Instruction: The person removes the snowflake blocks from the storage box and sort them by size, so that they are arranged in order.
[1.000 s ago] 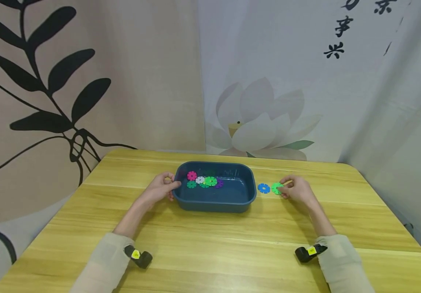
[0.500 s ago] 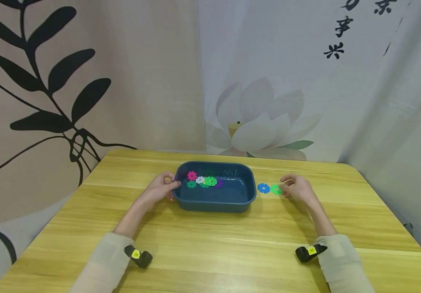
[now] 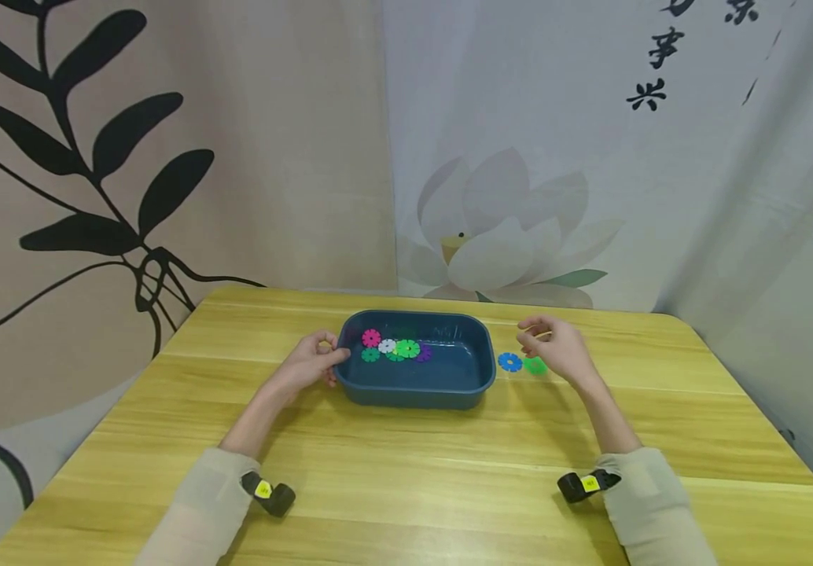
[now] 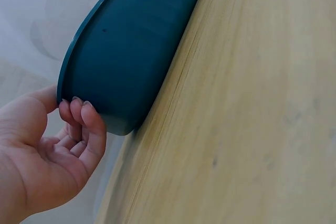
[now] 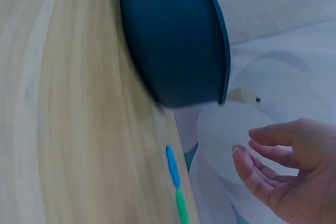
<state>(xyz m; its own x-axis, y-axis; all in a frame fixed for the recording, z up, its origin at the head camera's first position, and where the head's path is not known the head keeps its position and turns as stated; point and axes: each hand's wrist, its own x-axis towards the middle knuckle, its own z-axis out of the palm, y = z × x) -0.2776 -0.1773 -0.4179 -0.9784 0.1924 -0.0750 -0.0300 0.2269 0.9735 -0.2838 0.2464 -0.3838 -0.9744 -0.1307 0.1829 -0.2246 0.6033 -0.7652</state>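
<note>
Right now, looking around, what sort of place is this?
Probably an indoor spot set up for recording tabletop handwork, though I can't tell what building. It shows in the wooden table, the printed curtains close behind it, and the small black cameras worn at both wrists.

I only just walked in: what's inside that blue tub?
A pink disc, white disc, purple disc, bright green disc and two darker green discs. Some overlap; anything fully beneath them is hidden.

Tray blocks low crossing; room over rim, along near tabletop.
</note>
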